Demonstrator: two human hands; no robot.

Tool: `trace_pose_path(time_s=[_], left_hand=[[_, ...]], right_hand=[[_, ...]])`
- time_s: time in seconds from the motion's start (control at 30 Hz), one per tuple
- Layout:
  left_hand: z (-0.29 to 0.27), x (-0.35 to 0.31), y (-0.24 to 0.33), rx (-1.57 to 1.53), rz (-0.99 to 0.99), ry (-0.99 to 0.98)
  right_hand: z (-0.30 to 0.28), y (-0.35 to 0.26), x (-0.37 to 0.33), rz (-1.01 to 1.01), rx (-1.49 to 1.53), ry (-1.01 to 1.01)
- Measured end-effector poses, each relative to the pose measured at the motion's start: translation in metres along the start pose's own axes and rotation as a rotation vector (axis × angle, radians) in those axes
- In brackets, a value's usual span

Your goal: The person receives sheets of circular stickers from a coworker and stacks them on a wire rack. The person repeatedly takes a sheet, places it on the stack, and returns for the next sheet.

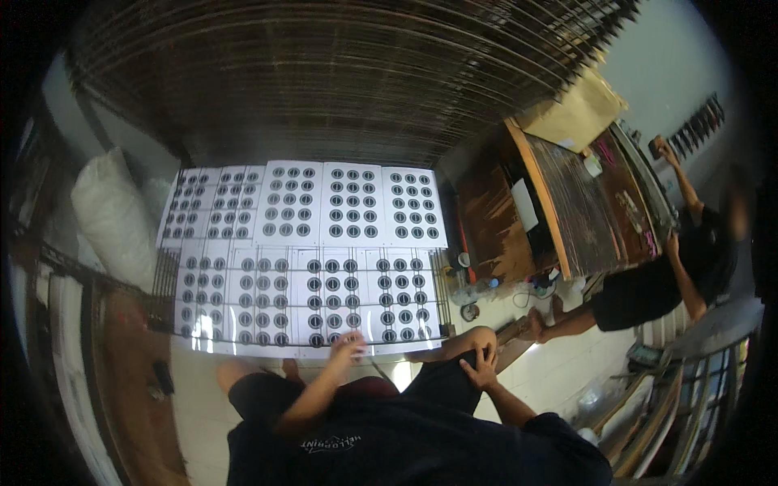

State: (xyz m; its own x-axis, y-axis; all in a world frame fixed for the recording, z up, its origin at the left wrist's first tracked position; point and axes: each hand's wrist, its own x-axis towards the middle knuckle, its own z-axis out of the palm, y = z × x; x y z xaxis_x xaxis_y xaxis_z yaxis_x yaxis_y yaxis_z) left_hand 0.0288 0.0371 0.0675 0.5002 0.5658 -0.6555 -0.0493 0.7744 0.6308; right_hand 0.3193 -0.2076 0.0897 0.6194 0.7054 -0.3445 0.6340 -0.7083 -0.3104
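White sheets printed with rows of dark round marks point(292, 202) lie in two rows on a wire drying rack point(166, 279). The far row rests on top of the wires, while thin bars cross over the near row. At the front edge of the near sheets is my left hand point(348, 347), smeared by motion; whether it touches a sheet or holds anything cannot be made out. My right hand point(484, 368) rests on my right knee with its fingers spread, holding nothing.
Tilted wire shelves point(324, 81) hang over the far side. A stuffed white sack point(113, 211) leans at the left. To the right stand a worn wooden table point(575, 211) and a co-worker point(689, 267) with an arm raised to the wall. Bottles point(493, 283) sit on the floor.
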Motion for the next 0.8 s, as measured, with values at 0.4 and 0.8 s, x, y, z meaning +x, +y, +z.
trace_pose_path(time_s=[0.4, 0.8], left_hand=[[-0.047, 0.022, -0.083, 0.238, -0.460, -0.227], [-0.041, -0.002, -0.082, 0.325, -0.265, -0.164]], right_hand=[[0.009, 0.001, -0.006, -0.047, 0.075, 0.153], [0.008, 0.012, -0.001, 0.019, 0.195, 0.130]])
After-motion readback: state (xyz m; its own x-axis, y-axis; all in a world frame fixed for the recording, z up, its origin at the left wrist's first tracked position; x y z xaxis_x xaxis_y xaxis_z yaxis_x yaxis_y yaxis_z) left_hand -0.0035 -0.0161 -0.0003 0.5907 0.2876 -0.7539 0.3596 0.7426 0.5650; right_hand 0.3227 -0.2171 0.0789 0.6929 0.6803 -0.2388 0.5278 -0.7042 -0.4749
